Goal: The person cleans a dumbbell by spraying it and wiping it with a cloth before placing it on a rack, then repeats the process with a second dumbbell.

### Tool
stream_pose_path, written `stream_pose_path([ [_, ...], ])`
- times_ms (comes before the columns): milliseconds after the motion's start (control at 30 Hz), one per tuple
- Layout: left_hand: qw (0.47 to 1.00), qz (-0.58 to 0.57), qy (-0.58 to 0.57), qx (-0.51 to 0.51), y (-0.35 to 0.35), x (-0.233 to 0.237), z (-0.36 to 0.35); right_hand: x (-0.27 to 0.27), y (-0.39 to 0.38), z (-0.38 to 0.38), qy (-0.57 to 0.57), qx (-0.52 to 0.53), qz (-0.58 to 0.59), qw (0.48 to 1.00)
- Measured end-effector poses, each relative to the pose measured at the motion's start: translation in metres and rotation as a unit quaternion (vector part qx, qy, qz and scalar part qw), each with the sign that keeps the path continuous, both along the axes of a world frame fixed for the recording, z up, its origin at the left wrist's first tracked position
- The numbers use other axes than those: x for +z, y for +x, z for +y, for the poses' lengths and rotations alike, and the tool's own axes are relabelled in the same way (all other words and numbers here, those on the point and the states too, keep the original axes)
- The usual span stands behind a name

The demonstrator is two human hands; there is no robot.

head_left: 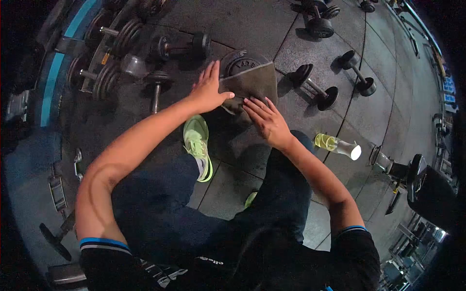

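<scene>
A round dark weight plate (245,59) with raised lettering is in front of me, partly covered by a grey-brown cloth (255,82). My left hand (208,91) is at the plate's left side, fingers stretched out and apart, its thumb reaching to the cloth's edge. On the cloth's lower right part lies my right hand (267,122), with its fingers extended over the fabric. The cloth hides the lower part of the plate, and folds gather between the two hands.
Dumbbells (315,87) lie on the dark tiled floor to the right, and another dumbbell (182,47) is at the left. A rack with plates (104,80) stands at the far left. A clear bottle with yellow liquid (326,142) is near my right knee, and a bench (429,189) is farther right.
</scene>
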State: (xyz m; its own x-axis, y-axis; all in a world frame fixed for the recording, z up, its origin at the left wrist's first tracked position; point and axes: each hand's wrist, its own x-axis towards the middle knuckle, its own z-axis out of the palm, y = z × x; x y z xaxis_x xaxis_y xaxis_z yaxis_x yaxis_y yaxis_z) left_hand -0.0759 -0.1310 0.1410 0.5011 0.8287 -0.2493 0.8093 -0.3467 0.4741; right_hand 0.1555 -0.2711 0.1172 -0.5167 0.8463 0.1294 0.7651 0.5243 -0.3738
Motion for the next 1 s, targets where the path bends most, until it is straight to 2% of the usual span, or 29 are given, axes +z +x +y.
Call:
stream_pose_path([
  [33,0.999,0.015,0.034,-0.01,0.003,0.004,-0.005,-0.001,0.001,0.001,-0.004,-0.007,0.006,1.0],
  [67,0.989,0.017,0.123,-0.078,0.001,-0.005,0.001,-0.002,0.0,0.002,-0.005,-0.016,0.013,1.0],
  [100,0.991,0.028,0.097,-0.089,0.003,0.0,0.003,-0.001,-0.002,0.003,-0.004,-0.026,0.021,0.999],
  [133,0.992,0.04,0.071,-0.099,0.005,0.007,0.006,0.002,-0.002,0.003,-0.009,-0.044,-0.056,0.997],
  [233,0.989,0.077,0.038,-0.119,0.009,0.024,0.012,0.012,-0.003,-0.004,-0.067,-0.135,-0.02,0.988],
  [333,0.989,0.092,0.012,-0.115,0.014,0.03,0.014,-0.001,0.0,0.0,-0.033,-0.216,0.144,0.965],
  [467,0.987,0.07,0.035,-0.141,0.01,0.02,0.021,-0.014,-0.009,0.043,-0.03,-0.252,0.088,0.963],
  [600,0.983,0.078,0.03,-0.162,0.007,0.023,0.031,-0.013,0.006,0.097,-0.032,-0.24,0.079,0.967],
  [667,0.986,0.057,0.042,-0.153,0.009,0.019,0.034,-0.013,0.011,0.096,-0.01,-0.224,0.096,0.97],
  [833,0.978,0.106,0.037,-0.174,0.014,0.032,0.033,-0.039,0.001,0.063,0.06,-0.235,0.14,0.96],
  [1000,0.97,0.151,-0.015,-0.188,0.026,0.039,0.046,-0.026,-0.001,0.055,0.016,-0.274,0.112,0.955],
])
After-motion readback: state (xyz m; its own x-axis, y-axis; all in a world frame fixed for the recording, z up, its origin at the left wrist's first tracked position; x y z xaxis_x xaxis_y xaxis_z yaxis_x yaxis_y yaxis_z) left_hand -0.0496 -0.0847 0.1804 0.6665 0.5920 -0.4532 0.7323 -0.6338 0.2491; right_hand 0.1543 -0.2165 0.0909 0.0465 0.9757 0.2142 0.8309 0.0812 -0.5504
